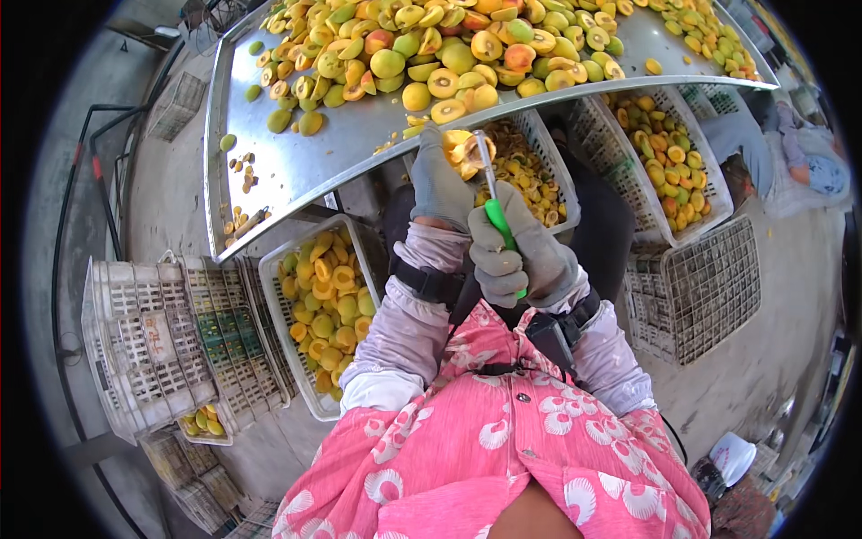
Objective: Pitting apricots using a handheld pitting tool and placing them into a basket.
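In my gloved left hand (pixel 441 182) is a cut yellow peach half (pixel 459 149), held just off the near edge of a metal table (pixel 377 128). My gloved right hand (pixel 525 249) grips the green handle of a pitting tool (pixel 500 219). The tool points away from me, and its metal tip is at the right side of the peach half; whether it is inside the flesh I cannot tell. Below both hands, a white plastic crate (pixel 566 185) holds peach scraps and pits. Whole and halved peaches (pixel 444 54) are heaped on the table beyond.
A crate of peach halves (pixel 326 303) stands at my left, beside stacked empty crates (pixel 148 343). Another filled crate (pixel 663 162) rests at my right on an upturned crate (pixel 707 290). Loose pits (pixel 244 172) lie on the table's left. Another person (pixel 805 162) sits at far right.
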Motion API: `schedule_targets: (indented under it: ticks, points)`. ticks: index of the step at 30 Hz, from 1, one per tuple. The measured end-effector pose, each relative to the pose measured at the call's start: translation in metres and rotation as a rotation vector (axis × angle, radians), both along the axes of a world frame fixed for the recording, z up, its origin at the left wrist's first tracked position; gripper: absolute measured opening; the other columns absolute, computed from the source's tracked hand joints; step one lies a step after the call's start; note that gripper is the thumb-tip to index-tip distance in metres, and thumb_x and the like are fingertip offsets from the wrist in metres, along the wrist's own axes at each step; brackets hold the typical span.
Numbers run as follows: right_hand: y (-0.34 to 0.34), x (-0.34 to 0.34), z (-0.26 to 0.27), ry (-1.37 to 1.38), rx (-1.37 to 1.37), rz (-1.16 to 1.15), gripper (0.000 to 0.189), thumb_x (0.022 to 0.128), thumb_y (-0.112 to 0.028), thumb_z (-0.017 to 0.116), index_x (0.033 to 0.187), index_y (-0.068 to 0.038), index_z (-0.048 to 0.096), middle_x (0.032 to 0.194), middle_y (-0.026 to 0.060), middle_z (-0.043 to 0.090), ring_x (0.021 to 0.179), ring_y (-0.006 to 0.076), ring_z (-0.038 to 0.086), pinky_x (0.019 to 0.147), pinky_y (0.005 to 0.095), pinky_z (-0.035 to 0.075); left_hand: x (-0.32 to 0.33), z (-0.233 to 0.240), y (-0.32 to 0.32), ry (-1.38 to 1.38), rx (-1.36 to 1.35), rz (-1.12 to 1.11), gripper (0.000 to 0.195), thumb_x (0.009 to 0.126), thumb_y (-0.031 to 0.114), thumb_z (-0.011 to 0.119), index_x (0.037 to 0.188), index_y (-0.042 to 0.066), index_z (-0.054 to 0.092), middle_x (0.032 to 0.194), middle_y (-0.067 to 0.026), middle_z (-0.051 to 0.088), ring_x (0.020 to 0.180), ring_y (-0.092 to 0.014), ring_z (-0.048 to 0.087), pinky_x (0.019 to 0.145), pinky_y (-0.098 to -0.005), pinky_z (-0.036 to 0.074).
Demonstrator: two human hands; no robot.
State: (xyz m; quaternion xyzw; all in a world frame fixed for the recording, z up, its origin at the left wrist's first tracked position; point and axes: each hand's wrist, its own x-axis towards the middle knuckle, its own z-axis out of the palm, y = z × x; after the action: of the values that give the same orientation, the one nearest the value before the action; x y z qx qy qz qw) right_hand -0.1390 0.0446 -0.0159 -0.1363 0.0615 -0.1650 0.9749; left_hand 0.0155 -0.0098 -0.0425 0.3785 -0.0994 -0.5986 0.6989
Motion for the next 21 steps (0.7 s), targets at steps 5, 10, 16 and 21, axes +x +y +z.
schedule_targets:
  ticks: [5, 10, 16, 21]
  points:
    - [-0.028, -0.021, -0.040, 0.619, -0.550, -0.321, 0.048, 0.105, -0.055, 0.042, 0.097, -0.010, 0.057, 0.065, 0.0048, 0.054, 0.050, 0.0178, 0.052, 0.048, 0.0326, 0.042, 0.038, -0.005, 0.017, 0.092, 0.011, -0.008, 0.056, 0.104, 0.056, 0.042, 0.118, 0.004, 0.060, 0.108, -0.0145, 0.069, 0.087, -0.028, 0.065, 0.067, -0.0347, 0.056]
    - [-0.086, -0.011, -0.127, 1.586, -1.892, -0.463, 0.044, 0.102, -0.042, 0.054, 0.103, -0.001, 0.068, 0.080, 0.0208, 0.069, 0.074, 0.0397, 0.067, 0.068, 0.0528, 0.051, 0.098, -0.036, 0.099, 0.138, 0.008, 0.095, 0.063, 0.104, 0.058, 0.039, 0.119, 0.002, 0.063, 0.112, -0.0170, 0.068, 0.092, -0.032, 0.067, 0.075, -0.0427, 0.059]
    - [-0.114, -0.023, -0.176, 1.563, -1.302, -0.181, 0.060, 0.101, -0.055, 0.048, 0.109, 0.001, 0.069, 0.082, 0.0237, 0.069, 0.079, 0.0444, 0.065, 0.070, 0.0493, 0.051, 0.151, -0.113, 0.359, -1.695, 0.695, 0.256, 0.054, 0.081, 0.035, 0.081, 0.114, 0.000, 0.056, 0.107, -0.0218, 0.067, 0.096, -0.034, 0.068, 0.076, -0.0426, 0.056]
    - [-0.134, -0.011, -0.178, 1.839, -1.560, -0.031, 0.072, 0.100, -0.064, 0.041, 0.112, 0.002, 0.068, 0.096, 0.0287, 0.068, 0.091, 0.0464, 0.065, 0.079, 0.0512, 0.051, 0.142, -0.181, 0.507, -0.294, 0.732, 0.966, 0.045, 0.092, 0.024, 0.068, 0.126, 0.001, 0.050, 0.116, -0.0176, 0.063, 0.103, -0.030, 0.065, 0.088, -0.0411, 0.056]
